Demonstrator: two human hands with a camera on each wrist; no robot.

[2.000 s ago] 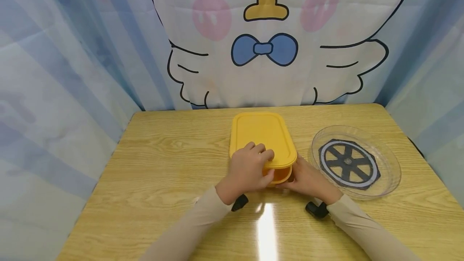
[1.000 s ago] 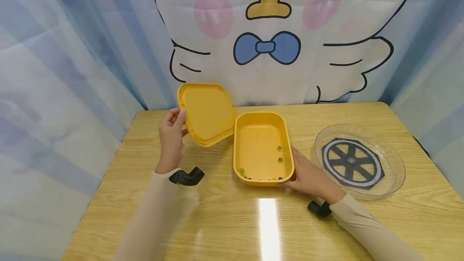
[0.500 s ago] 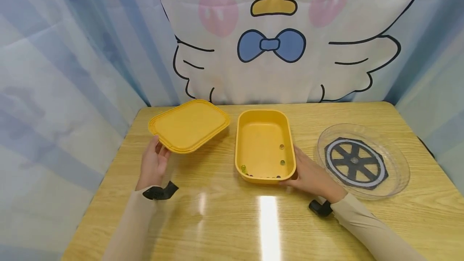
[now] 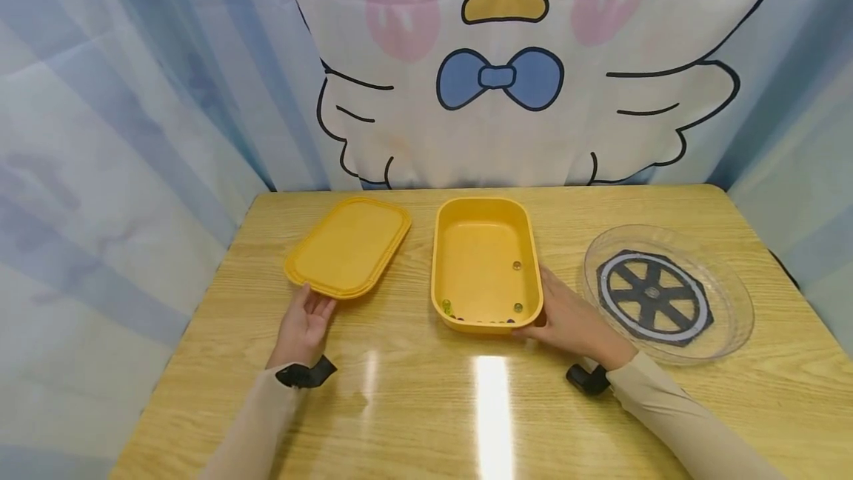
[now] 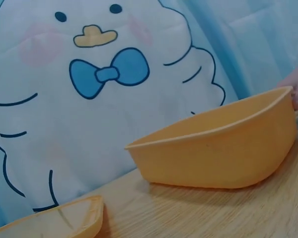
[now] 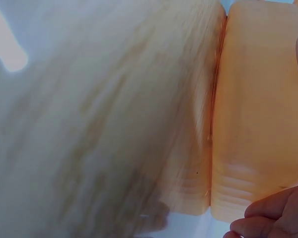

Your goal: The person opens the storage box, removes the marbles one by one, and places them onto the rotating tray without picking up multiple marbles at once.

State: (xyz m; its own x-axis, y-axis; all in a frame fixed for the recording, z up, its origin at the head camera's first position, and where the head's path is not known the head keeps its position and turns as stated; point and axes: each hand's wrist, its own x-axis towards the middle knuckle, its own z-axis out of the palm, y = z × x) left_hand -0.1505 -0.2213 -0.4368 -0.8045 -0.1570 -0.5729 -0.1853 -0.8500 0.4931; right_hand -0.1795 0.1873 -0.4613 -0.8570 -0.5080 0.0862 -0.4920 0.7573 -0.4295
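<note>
A yellow plastic box [image 4: 483, 243] stands uncovered on the table, with several small glass marbles [image 4: 447, 307] inside, mostly along its near end and right side. My right hand [image 4: 576, 321] grips the box's near right corner, thumb on the front wall and fingers along the side. In the right wrist view, the box's wall [image 6: 260, 109] shows between the thumb and fingers. To the left, the yellow lid [image 4: 349, 247] lies low over the table, its rimmed side up. My left hand [image 4: 303, 328] holds the lid's near edge, some fingers hidden beneath it.
A round clear plastic dish [image 4: 723, 317] stands at the right, over or holding a dark wheel-shaped piece [image 4: 653, 292]. The wooden table [image 4: 413, 406] ends at the back against a printed curtain [image 4: 496, 139]. Black wrist cameras [image 4: 306, 374] are worn on both wrists.
My left hand has lifted the lid off the box, carried it left, turned it over and lowered it towards the table. The right hand has stayed on the box.
</note>
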